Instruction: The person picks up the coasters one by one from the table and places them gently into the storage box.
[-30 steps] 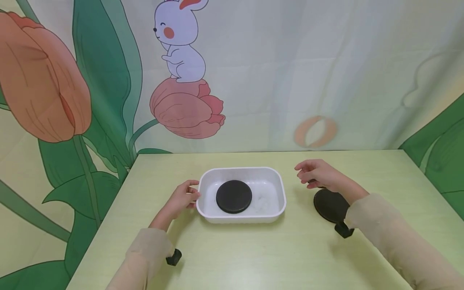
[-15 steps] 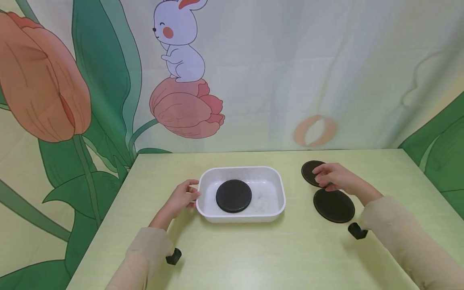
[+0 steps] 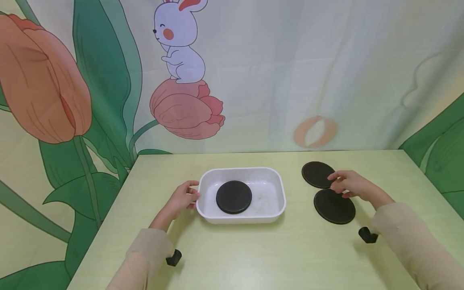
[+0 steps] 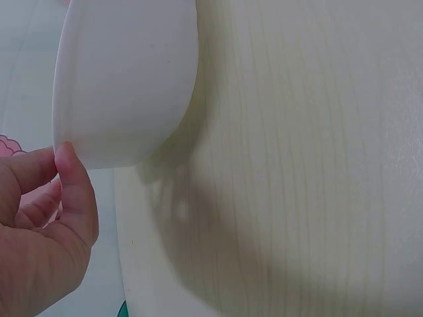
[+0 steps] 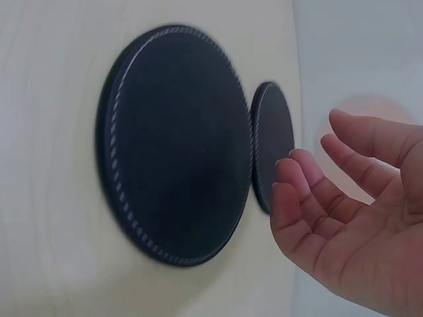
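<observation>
My left hand (image 3: 184, 196) holds the left end of a white rectangular tray (image 3: 241, 220), thumb and fingertips at its rim. The left wrist view shows my left thumb against the tray's outer wall (image 4: 125, 86). A round black coaster (image 3: 233, 197) lies flat inside the tray, left of its middle. To the right, two more black coasters, a rear one (image 3: 316, 174) and a front one (image 3: 334, 207), lie nearly edge to edge. My right hand (image 3: 353, 186) hovers over where they meet, fingers loosely bent and holding nothing. Pale stitching rims the nearer coaster (image 5: 178, 145) in the right wrist view.
A pale wood-grain table (image 3: 253, 257) bears everything. Behind it hangs a curtain (image 3: 268, 80) printed with tulips and a rabbit. Small black wrist devices show under the left (image 3: 174, 257) and right (image 3: 367, 235) sleeves.
My right hand has drawn back to the right and toward me, over the front coaster; the rear coaster, hidden at first, now shows on the table. Left hand and tray stay put.
</observation>
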A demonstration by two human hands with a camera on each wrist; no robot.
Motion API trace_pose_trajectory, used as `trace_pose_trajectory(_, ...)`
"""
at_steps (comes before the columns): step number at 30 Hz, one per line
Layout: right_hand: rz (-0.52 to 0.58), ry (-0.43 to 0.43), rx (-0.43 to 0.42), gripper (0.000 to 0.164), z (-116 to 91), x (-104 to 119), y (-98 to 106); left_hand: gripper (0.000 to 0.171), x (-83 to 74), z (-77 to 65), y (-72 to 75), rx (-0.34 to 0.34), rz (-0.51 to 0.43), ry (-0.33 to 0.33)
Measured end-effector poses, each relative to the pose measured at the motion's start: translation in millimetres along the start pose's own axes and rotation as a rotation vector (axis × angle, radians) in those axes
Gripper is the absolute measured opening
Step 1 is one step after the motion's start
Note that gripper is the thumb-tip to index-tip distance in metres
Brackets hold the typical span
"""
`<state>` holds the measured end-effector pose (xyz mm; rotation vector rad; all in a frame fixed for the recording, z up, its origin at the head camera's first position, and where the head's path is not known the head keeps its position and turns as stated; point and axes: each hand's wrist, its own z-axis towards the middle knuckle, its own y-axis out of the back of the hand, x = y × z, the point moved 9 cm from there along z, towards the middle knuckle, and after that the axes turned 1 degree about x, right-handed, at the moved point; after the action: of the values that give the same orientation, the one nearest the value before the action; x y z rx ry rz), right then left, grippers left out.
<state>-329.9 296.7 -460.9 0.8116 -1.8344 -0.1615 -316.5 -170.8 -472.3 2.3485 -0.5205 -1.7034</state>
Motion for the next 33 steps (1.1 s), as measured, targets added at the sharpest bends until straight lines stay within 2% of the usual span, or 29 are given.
trace_pose_trajectory(13,-0.046,-0.016,-0.005,0.047,-1.4,-31.3,8.7,0.042,-0.2,-0.5,-0.4,0.0,0.001,-0.004)
trace_pose_trajectory(19,-0.03,-0.026,-0.011,0.048,1.9,-45.2,10.7,0.042,-0.2,-0.4,-0.3,-0.001,0.0,-0.006)
trace_pose_trajectory(24,-0.032,-0.008,-0.015,0.048,5.1,-51.2,9.1,0.042,-1.5,-1.8,-0.5,-0.003,-0.002,-0.006)
trace_pose_trajectory(33,-0.117,0.03,-0.031,0.04,11.1,-51.1,6.0,0.042,1.0,0.6,0.0,-0.008,0.011,0.008)
